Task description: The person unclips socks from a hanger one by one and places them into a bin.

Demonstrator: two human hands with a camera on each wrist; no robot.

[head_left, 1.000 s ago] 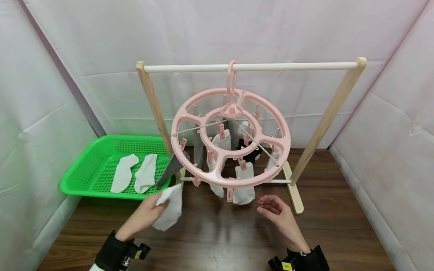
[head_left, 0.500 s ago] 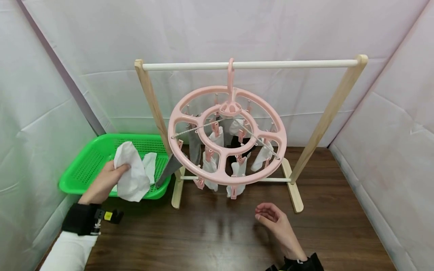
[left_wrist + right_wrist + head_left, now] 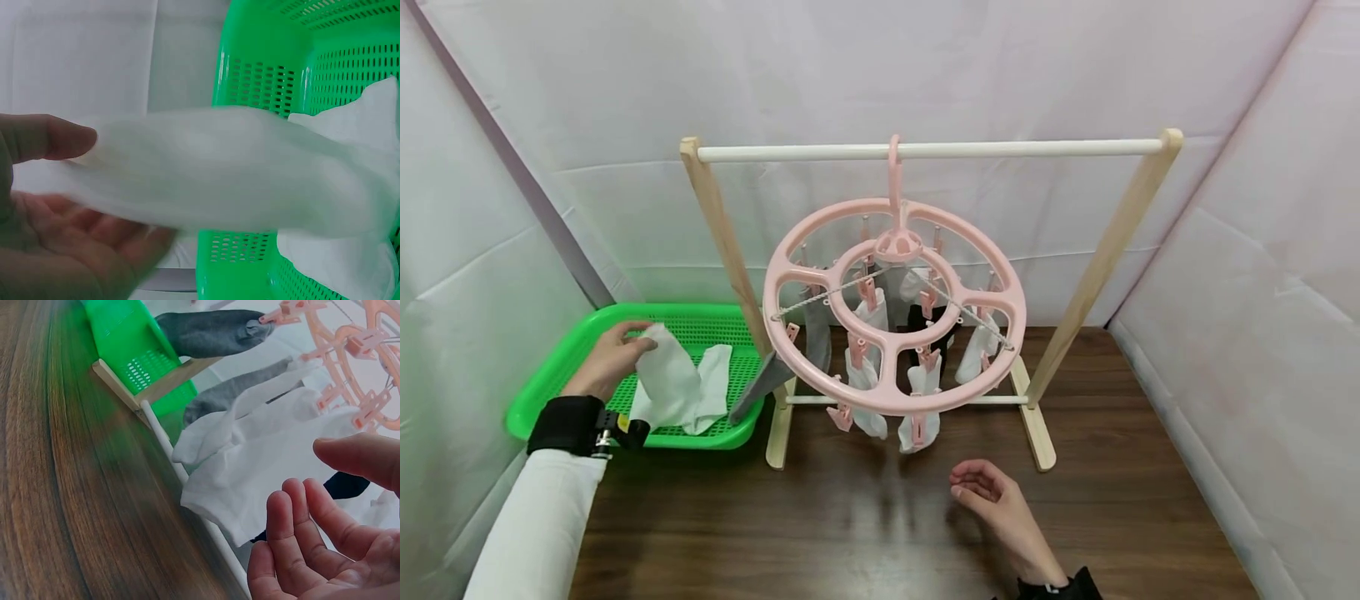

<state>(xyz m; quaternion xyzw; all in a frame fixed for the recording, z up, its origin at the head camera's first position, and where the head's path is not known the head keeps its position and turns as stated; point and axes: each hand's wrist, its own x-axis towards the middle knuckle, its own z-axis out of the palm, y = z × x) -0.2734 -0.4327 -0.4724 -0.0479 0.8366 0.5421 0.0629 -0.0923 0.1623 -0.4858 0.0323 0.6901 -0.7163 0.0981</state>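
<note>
My left hand (image 3: 610, 360) is over the left part of a green plastic basket (image 3: 523, 408). It pinches one end of a white sock (image 3: 662, 375) between thumb and fingers; in the left wrist view this sock (image 3: 206, 169) is blurred, and the index finger is hidden behind it. The sock's far end hangs down over other white socks (image 3: 715, 379) in the basket. My right hand (image 3: 1000, 508), loosely curled and holding nothing, hovers above the table, in front of a round pink clip hanger (image 3: 891, 400). White socks (image 3: 250, 469) hang close to its fingers in the right wrist view.
A wooden stand (image 3: 1112, 250) carries the hanger on its white top rail (image 3: 1030, 150). Grey, white and black socks hang from pink clips; one grey sock (image 3: 756, 387) reaches over the basket's right edge. White cloth walls (image 3: 1225, 333) enclose the dark wooden table (image 3: 1120, 467).
My left hand has carried the white sock leftward from near the hanger and lowered it over the basket. The hanger has turned slightly. My right hand stays almost in place.
</note>
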